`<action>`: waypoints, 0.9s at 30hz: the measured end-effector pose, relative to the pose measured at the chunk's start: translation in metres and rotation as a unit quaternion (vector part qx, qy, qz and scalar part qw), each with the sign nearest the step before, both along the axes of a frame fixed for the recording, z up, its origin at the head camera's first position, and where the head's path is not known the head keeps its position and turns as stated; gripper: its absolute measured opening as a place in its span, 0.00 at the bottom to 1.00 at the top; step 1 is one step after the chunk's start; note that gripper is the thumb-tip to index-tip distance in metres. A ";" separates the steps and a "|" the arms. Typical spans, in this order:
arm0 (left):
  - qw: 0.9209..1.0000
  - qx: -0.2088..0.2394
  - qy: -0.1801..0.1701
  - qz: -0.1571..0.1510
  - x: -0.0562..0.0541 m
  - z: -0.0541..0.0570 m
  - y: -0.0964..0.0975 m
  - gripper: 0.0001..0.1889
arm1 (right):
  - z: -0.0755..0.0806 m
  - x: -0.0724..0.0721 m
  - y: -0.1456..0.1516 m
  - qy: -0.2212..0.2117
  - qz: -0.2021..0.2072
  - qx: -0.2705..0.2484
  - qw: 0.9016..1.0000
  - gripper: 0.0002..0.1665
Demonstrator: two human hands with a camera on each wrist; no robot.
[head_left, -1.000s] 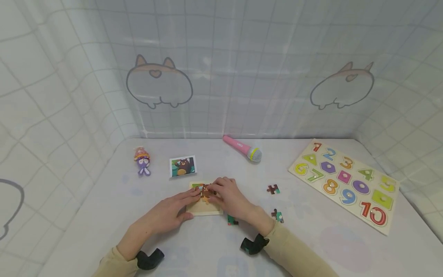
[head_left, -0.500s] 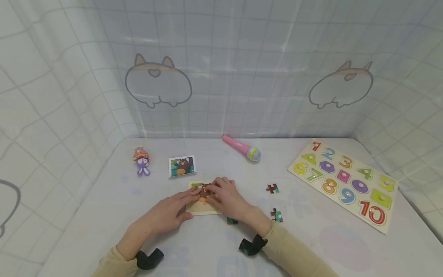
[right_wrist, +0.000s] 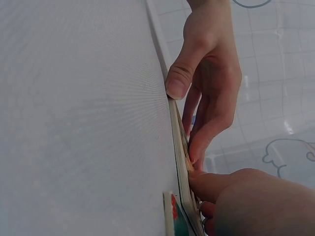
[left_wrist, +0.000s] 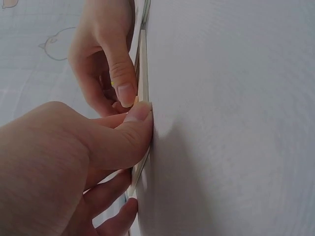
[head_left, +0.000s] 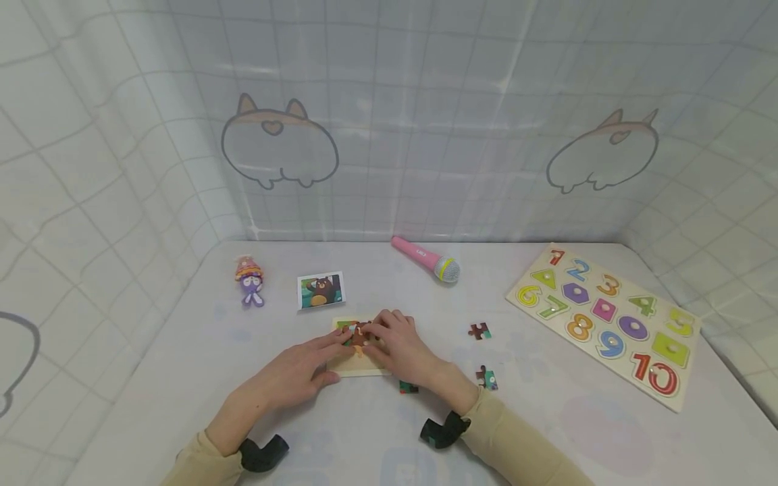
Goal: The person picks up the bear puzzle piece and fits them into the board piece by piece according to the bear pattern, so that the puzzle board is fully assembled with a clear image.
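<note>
A small wooden jigsaw board (head_left: 349, 368) lies in front of me, its lower part bare pale wood. Brown bear puzzle pieces (head_left: 360, 337) fill part of its upper area. My left hand (head_left: 298, 371) rests over the board's left side with fingers extended; its thumb (left_wrist: 139, 114) touches the board's edge. From the right, my right hand (head_left: 406, 347) pinches a puzzle piece between thumb and bent fingers over the bear picture. The fingers mostly hide that piece. In the right wrist view, a green and red puzzle piece (right_wrist: 178, 216) lies beside the board.
Two loose puzzle pieces lie to the right, a brown one (head_left: 480, 331) and a green one (head_left: 486, 378). Behind the board sits a bear picture card (head_left: 322, 291). Further around are a purple doll (head_left: 250, 283), a pink toy microphone (head_left: 422, 256) and a number board (head_left: 616, 364).
Both hands stay over the jigsaw board, with only slight finger movement at the bear pieces. Loose pieces and toys keep their places.
</note>
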State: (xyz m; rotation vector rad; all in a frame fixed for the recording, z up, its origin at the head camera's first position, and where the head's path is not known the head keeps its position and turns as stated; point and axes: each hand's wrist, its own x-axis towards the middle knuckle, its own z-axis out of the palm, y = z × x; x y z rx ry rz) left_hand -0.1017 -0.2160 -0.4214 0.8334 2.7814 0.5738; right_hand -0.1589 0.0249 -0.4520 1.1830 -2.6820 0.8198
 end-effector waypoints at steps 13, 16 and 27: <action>1.000 -0.019 0.019 -0.005 0.001 0.000 0.006 0.24 | 0.001 0.002 0.000 -0.008 -0.008 0.000 1.000 0.17; 1.000 -0.022 0.021 -0.007 0.001 -0.001 0.008 0.24 | 0.002 0.002 0.000 -0.008 -0.006 -0.002 1.000 0.18; 0.999 -0.032 0.021 -0.015 0.002 -0.002 0.009 0.29 | 0.004 0.002 0.002 -0.027 0.002 -0.001 1.000 0.20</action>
